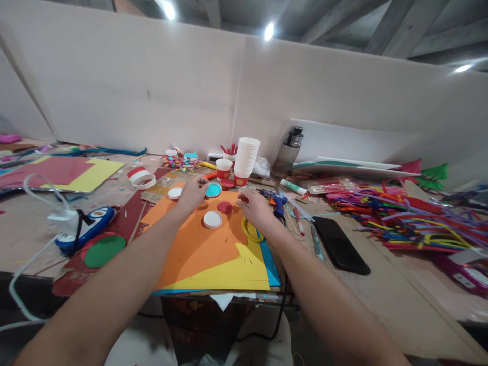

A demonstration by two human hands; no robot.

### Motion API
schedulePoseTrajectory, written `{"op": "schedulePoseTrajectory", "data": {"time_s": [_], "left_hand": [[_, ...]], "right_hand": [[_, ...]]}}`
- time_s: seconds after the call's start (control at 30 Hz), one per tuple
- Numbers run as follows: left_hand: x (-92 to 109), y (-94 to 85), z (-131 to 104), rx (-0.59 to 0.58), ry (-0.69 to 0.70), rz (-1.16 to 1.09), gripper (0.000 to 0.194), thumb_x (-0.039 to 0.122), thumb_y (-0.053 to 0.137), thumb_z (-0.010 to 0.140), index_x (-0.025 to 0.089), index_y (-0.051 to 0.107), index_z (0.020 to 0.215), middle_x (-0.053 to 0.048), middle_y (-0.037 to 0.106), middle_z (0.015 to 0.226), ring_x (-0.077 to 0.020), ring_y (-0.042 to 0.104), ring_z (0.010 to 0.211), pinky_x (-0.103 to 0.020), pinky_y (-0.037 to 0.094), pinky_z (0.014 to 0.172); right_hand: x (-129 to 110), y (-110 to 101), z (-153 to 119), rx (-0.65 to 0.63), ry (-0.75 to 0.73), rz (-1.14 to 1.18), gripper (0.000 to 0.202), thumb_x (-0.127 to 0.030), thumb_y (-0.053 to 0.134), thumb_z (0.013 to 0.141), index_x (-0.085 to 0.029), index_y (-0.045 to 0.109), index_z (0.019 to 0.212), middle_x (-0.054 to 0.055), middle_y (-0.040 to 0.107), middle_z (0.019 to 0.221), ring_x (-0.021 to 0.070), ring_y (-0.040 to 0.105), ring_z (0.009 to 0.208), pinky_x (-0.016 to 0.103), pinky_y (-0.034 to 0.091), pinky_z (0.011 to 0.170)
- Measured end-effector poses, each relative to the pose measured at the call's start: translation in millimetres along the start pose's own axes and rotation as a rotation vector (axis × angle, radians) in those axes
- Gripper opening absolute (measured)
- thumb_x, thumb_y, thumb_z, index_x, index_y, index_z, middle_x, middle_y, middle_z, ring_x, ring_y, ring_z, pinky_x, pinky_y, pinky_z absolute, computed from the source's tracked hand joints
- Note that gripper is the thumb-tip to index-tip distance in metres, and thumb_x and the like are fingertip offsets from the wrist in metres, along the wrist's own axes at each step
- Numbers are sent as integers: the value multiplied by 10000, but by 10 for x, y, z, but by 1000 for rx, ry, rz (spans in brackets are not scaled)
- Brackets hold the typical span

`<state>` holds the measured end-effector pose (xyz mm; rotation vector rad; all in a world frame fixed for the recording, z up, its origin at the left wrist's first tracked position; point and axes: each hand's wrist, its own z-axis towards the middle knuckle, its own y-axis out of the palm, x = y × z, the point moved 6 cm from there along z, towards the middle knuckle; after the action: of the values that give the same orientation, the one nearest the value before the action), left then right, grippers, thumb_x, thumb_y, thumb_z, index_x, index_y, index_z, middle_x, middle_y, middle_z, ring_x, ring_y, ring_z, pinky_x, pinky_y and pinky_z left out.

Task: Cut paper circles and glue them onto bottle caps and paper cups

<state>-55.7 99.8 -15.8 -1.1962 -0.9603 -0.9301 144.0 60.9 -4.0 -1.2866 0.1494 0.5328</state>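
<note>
Your forearms [125, 254] come in from both lower corners over the table [23, 249], and between them orange paper [194, 254] lies over part of a yellow sheet [247, 274]. Well to the right of the work lies a phone [341, 245]. Your left hand [194, 189] is curled, its fingertips just beside the blue lid [214, 190]; I cannot tell whether they touch or grip it. Your right hand [256, 204] is loosely spread, thumb and finger apart, with nothing visible in its grasp. Beyond it a cup stack [247, 158] stands upright, and a yellow ring [247, 234] shows partly beneath your right wrist. Of the lids on the paper, the blue one sits between your hands, a white lid [212, 219] lies nearer you, and a second white lid [174, 193] is partly hidden by your left hand. A red disc [224, 207] lies flat between the blue lid and your right fingers. You seem to be setting out or choosing among these round pieces; the next move probably calls for a light rim pinch, with your right hand steadying.
</note>
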Motion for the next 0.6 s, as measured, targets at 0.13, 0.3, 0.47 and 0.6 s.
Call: {"op": "schedulePoseTrajectory", "data": {"time_s": [0.13, 0.3, 0.47, 0.6], "left_hand": [[-26, 13, 13, -5, -6, -187, 176, 137, 641, 742, 145, 589, 909, -23, 630, 771, -113, 596, 590, -189, 472, 405], [-92, 50, 26, -39, -59, -319, 284, 148, 761, 622, 138, 625, 871, -34, 666, 785, -121, 606, 627, -206, 522, 441], [-37, 6, 43, 6, 43, -384, 272, 277, 781, 596, 150, 646, 794, -7, 640, 734, -106, 579, 619, -204, 527, 468], [72, -42, 47, 66, 197, -398, 238, 297, 718, 645, 169, 623, 822, 7, 622, 714, -120, 593, 644, -201, 520, 482]], "right_hand": [[-12, 0, -5, 6, -20, 6, 174, -204, 594, 892, -117, 680, 1015, 113, 681, 1027, 181, 590, 924, 280, 425, 825], [16, -103, -11, 47, 23, -18, 154, -207, 588, 885, -136, 680, 986, 110, 688, 1028, 183, 598, 949, 277, 421, 834], [36, -271, -55, -5, 116, -165, 212, -270, 517, 917, -156, 668, 1014, 116, 711, 1027, 201, 642, 914, 281, 434, 761], [37, -338, -219, -208, 217, -414, 337, -375, 529, 919, -107, 670, 1068, 201, 710, 1065, 293, 677, 978, 344, 469, 788]]}}
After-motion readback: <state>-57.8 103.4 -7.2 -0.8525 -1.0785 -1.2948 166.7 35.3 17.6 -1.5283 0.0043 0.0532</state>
